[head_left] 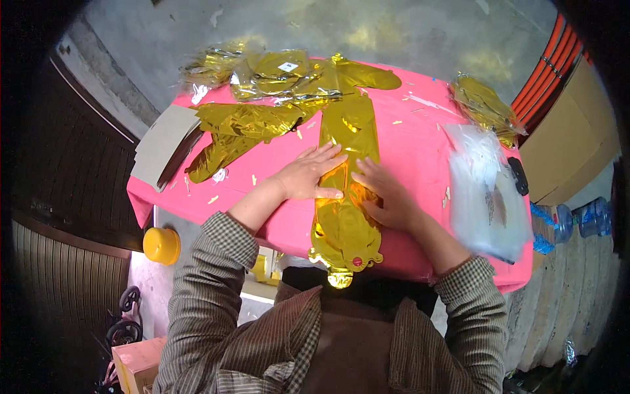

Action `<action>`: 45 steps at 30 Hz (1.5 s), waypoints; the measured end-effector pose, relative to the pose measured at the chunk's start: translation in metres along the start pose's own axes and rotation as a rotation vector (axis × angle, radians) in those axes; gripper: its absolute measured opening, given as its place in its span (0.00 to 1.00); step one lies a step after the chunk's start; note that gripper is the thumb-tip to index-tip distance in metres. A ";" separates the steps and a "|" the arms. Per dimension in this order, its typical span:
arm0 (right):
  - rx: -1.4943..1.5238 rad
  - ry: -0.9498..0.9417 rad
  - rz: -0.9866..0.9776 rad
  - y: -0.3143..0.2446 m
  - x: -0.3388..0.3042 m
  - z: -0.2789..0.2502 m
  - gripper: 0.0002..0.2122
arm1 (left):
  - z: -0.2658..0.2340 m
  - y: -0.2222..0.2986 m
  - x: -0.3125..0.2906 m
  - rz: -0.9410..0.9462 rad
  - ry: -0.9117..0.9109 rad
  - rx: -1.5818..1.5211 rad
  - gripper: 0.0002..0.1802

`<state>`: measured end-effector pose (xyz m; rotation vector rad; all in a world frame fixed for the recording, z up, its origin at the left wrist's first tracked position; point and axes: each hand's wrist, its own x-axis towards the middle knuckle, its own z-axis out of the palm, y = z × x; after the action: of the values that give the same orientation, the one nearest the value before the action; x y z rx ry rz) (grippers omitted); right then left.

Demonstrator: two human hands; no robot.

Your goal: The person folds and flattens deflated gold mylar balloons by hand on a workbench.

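Observation:
A long, flat gold foil balloon (348, 238) lies lengthwise on the pink tablecloth (417, 157), its scalloped end and small tab hanging over the near edge. My left hand (310, 174) rests on the balloon's left side, fingers spread and palm down. From the right, my right hand (392, 199) touches the foil with its fingers apart, thumb toward the middle. Nothing is gripped by either hand. Between them the foil is creased and shiny. A small red round mark (357, 261) shows near the scalloped end.
More gold foil (246, 125) lies crumpled at left, beside stacked grey card (161, 148). Packed foil in clear bags (279, 72) lines the far edge. Clear plastic bags (485, 210), a black object (518, 175) and another foil pack (484, 105) are at right. Paper scraps dot the cloth.

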<state>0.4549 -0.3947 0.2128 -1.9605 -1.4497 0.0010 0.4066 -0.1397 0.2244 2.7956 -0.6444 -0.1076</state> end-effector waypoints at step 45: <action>-0.111 -0.080 -0.136 -0.015 0.001 -0.001 0.23 | 0.001 0.019 -0.024 -0.047 0.168 -0.104 0.32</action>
<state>0.4426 -0.3923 0.2221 -1.9650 -1.6649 -0.0634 0.3768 -0.1461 0.2288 2.6839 -0.5180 0.0818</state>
